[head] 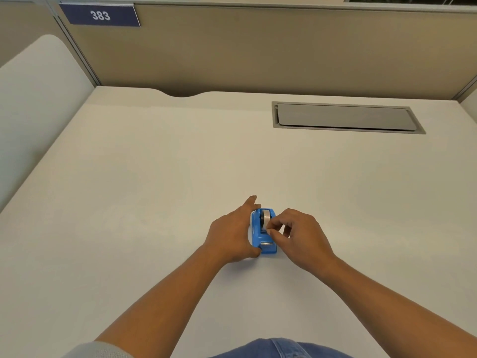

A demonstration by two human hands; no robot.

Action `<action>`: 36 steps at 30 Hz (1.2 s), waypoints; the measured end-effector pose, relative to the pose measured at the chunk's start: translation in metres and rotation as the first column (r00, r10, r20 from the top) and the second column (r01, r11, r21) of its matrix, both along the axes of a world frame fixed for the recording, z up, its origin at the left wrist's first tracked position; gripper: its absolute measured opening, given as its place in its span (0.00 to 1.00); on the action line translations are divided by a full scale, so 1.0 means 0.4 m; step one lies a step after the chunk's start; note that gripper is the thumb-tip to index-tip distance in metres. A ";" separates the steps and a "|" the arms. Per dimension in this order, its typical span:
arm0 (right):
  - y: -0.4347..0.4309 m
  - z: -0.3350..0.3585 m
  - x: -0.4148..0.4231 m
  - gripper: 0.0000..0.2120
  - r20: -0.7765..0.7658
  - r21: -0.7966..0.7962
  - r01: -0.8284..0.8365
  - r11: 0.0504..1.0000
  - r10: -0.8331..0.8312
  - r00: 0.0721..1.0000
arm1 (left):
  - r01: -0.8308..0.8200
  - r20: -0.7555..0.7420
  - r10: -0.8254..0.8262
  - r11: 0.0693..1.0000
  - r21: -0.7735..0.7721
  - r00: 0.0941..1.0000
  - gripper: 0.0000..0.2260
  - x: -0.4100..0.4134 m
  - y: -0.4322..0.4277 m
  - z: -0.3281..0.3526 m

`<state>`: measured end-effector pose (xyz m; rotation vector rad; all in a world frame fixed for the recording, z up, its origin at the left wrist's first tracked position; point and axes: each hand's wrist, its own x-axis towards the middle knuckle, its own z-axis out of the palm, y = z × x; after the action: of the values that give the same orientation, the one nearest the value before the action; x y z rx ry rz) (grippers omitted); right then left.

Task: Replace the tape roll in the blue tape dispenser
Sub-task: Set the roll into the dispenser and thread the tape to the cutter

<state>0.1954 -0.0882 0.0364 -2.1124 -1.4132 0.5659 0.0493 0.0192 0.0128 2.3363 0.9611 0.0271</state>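
A small blue tape dispenser (259,232) stands on the white desk (154,189), cutter end toward me. A clear tape roll (265,219) sits upright in its cradle. My left hand (231,235) wraps the dispenser's left side, thumb at the near end and fingers along the far end. My right hand (296,233) is at the dispenser's right side, thumb and forefinger pinched together at the lower front of the roll, apparently on the tape. Whether a loose tape end is between them is too small to tell.
A grey cable-hatch lid (346,117) is set into the desk at the back right. Beige partition walls (258,47) close the back, with a blue sign reading 383 (100,15) at the upper left. A white side panel (33,99) stands at the left.
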 end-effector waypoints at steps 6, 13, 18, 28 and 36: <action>-0.022 0.002 -0.016 0.03 0.073 -0.012 -0.052 0.999 0.053 0.996 | -0.009 -0.024 0.010 0.999 0.040 1.000 0.52 0.003 -0.001 -0.001; -0.056 -0.007 -0.025 0.04 0.201 0.027 -0.110 0.994 0.103 0.974 | -0.019 -0.027 0.021 0.998 0.057 0.999 0.47 0.009 -0.002 -0.003; -0.075 -0.009 -0.039 0.03 0.299 0.107 -0.159 0.982 0.120 0.947 | -0.018 -0.031 0.020 0.997 0.070 0.999 0.46 0.010 -0.002 -0.005; -0.105 -0.050 -0.065 0.06 0.445 0.146 -0.266 0.953 0.177 0.878 | -0.022 -0.016 0.023 0.998 0.058 1.000 0.46 0.008 -0.001 -0.008; -0.096 -0.079 -0.058 0.05 0.526 0.142 -0.304 0.942 0.188 0.830 | -0.035 -0.011 0.035 0.998 0.047 0.999 0.46 0.008 -0.001 -0.010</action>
<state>0.1723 -0.1265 0.0049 -1.9860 -1.9585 -0.0820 0.0527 0.0188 0.0087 2.3647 1.0172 0.0511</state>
